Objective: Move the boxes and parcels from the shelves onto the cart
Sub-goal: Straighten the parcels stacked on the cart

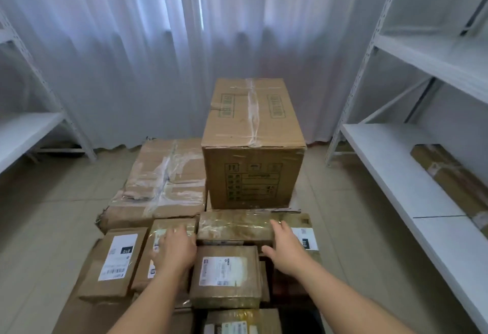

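Both arms are reaching forward: the left hand (pixel 175 248) is lying flat, fingers released, on a labelled parcel (pixel 161 252); the right hand (pixel 286 246) is resting open against a tape-wrapped parcel (pixel 235 224).

I'm in a small stockroom: taped brown cardboard boxes (pixel 253 133) with shipping labels are piled beyond and under my fingers (pixel 277 226), white slotted-steel shelving racks (pixel 412 149) on both sides.

White sheer curtains (pixel 158 43) hang across the far wall, reaching down to the floor. The floor (pixel 39 228) is laid with pale beige tiles.
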